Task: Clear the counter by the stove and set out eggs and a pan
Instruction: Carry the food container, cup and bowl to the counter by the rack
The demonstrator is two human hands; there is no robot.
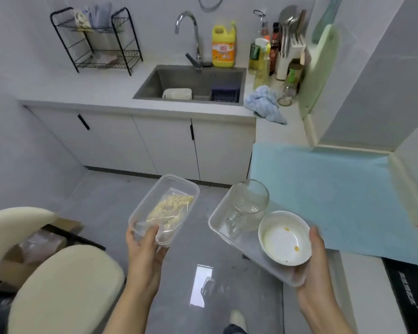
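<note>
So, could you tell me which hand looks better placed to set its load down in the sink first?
Probably the left hand: it holds only the light plastic container, nearer the sink. The right hand balances a tray with a glass mug and bowl.

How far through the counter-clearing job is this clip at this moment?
Early to midway, judging by the bare blue mat. In hand: the left hand grips a clear container of food; the right hand holds a tray carrying a glass mug and a dirty bowl. Left: putting these down; no eggs or pan visible.
</note>
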